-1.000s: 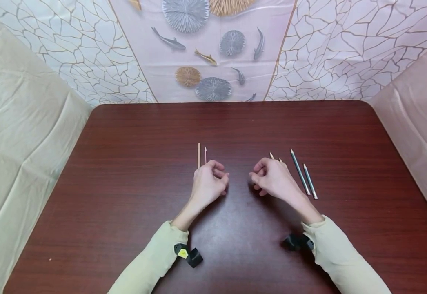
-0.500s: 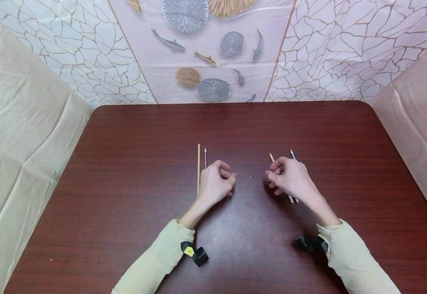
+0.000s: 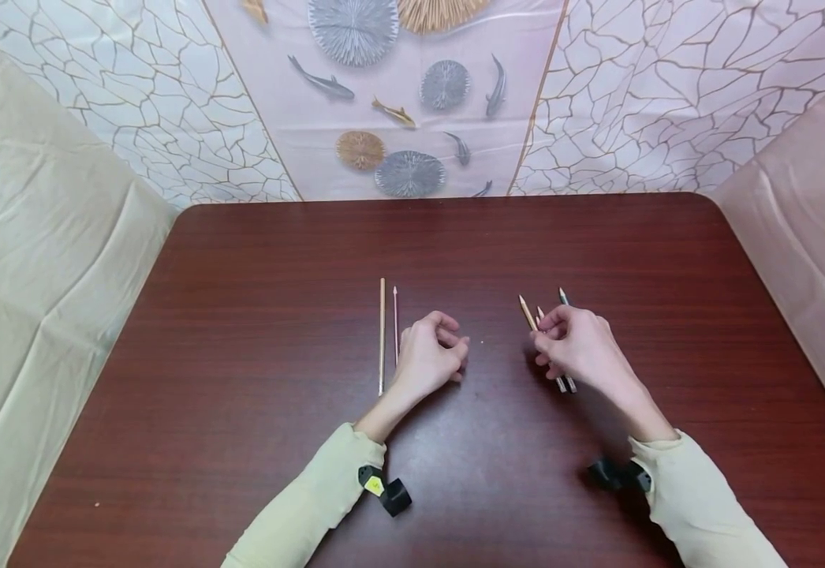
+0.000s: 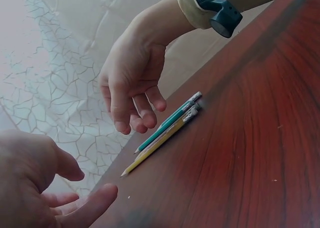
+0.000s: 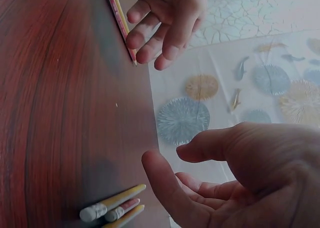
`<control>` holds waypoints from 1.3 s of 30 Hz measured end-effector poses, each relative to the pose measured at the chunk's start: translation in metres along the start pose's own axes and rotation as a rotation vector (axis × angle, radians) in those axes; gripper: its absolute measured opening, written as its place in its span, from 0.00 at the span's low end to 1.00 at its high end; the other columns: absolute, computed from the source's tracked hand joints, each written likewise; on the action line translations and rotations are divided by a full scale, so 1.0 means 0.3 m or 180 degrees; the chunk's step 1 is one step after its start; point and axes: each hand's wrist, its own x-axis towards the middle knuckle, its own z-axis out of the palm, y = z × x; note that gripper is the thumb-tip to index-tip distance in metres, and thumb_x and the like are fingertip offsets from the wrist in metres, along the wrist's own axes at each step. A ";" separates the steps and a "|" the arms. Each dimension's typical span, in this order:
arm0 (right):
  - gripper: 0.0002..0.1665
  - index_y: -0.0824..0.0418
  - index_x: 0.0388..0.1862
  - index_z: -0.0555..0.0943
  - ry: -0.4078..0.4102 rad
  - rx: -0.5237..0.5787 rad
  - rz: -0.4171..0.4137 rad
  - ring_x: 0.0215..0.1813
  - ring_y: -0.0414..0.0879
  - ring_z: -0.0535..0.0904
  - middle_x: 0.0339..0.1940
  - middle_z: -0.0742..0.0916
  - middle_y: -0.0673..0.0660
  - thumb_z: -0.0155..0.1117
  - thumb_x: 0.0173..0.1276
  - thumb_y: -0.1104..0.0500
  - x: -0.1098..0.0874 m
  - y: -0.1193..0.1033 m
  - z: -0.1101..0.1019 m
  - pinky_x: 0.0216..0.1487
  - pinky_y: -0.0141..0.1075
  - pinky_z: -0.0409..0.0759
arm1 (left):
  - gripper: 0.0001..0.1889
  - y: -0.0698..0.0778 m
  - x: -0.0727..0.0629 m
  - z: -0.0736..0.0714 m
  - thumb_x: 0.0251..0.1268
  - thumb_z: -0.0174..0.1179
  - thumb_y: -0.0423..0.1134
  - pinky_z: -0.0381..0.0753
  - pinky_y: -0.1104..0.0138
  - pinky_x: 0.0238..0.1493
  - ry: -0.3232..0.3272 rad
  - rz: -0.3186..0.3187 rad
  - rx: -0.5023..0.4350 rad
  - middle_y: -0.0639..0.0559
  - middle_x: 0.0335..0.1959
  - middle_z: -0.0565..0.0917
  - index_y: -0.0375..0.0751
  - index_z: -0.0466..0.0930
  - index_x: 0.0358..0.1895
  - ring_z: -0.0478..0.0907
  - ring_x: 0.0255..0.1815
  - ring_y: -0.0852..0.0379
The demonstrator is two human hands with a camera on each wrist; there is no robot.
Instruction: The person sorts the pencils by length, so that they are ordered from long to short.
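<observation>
My left hand (image 3: pixel 430 351) hovers with loosely bent fingers and nothing between them. Just left of it lie a yellow pencil (image 3: pixel 382 339) and a thinner pink pencil (image 3: pixel 395 319), side by side; the hand hides the pink one's lower end. My right hand (image 3: pixel 583 347) hangs over the right group of pencils, fingers relaxed and thumb apart from the index finger in the right wrist view. From under it show the tips of a yellow pencil (image 3: pixel 528 313), a pink one and a teal pencil (image 3: pixel 563 297). The left wrist view shows this yellow pencil (image 4: pixel 162 140) lying on the table below the fingers.
The dark red wooden table (image 3: pixel 278 260) reaches back to a patterned cloth wall (image 3: pixel 412 95). Pale cloth (image 3: pixel 43 276) hangs at both sides. Each sleeve carries a black wrist camera (image 3: pixel 394 497). A tiny white speck lies on the table between the hands.
Both hands have moved to the right. The right hand now covers most of the teal pencils, and more of the left pair shows since the left hand moved off it.
</observation>
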 end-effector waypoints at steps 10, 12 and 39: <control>0.10 0.72 0.42 0.76 0.0020 0.0069 0.0013 0.22 0.52 0.85 0.29 0.87 0.64 0.61 0.67 0.66 -0.007 0.021 -0.020 0.23 0.44 0.83 | 0.09 0.012 0.001 0.019 0.62 0.63 0.29 0.80 0.64 0.15 -0.0037 0.0041 -0.0039 0.50 0.23 0.86 0.30 0.79 0.44 0.81 0.12 0.57; 0.10 0.72 0.42 0.76 0.0035 0.0070 0.0004 0.23 0.52 0.86 0.29 0.87 0.64 0.62 0.67 0.65 -0.008 0.026 -0.026 0.23 0.44 0.83 | 0.09 0.015 0.000 0.025 0.62 0.63 0.29 0.80 0.64 0.16 -0.0057 0.0041 -0.0057 0.47 0.24 0.87 0.30 0.79 0.44 0.82 0.14 0.54; 0.12 0.74 0.45 0.75 0.0199 -0.0005 0.0023 0.24 0.53 0.87 0.33 0.87 0.67 0.62 0.67 0.65 -0.025 0.071 -0.077 0.22 0.44 0.83 | 0.12 0.032 0.014 0.148 0.61 0.66 0.31 0.78 0.68 0.14 -0.0130 -0.0130 0.0008 0.54 0.21 0.84 0.30 0.77 0.45 0.81 0.11 0.57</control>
